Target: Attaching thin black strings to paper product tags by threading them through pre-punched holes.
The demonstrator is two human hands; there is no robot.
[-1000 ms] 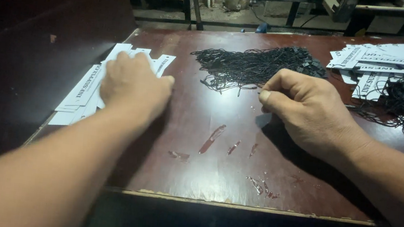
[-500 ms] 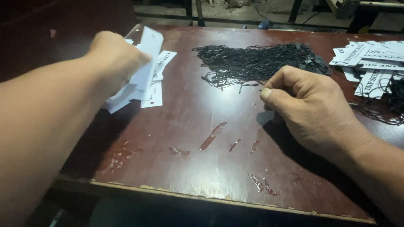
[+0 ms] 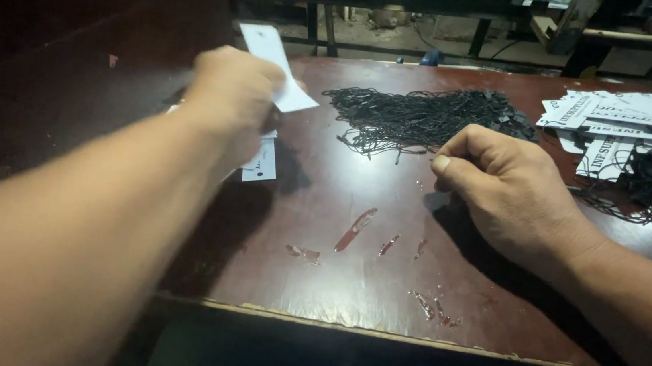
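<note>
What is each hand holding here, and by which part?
The left hand holds a white tag by its lower end, lifted off the table. The right hand is pinched beside the black strings; whether it holds one cannot be told.

Tag (image 3: 277, 69) in the left hand (image 3: 230, 96): plain white. String pile (image 3: 429, 121): black. Counter (image 3: 348, 282): dark reddish-brown, scuffed with paler scratches; far tags (image 3: 631, 118) white with black print.

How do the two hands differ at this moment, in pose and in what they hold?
The left hand is raised above the table and motion-blurred; the right hand rests on the table, sharp. The left hand grips a white card lifted clear of the card stack; the right hand pinches a thin black string at the edge of the string pile. Both are bare and closed around something.
</note>
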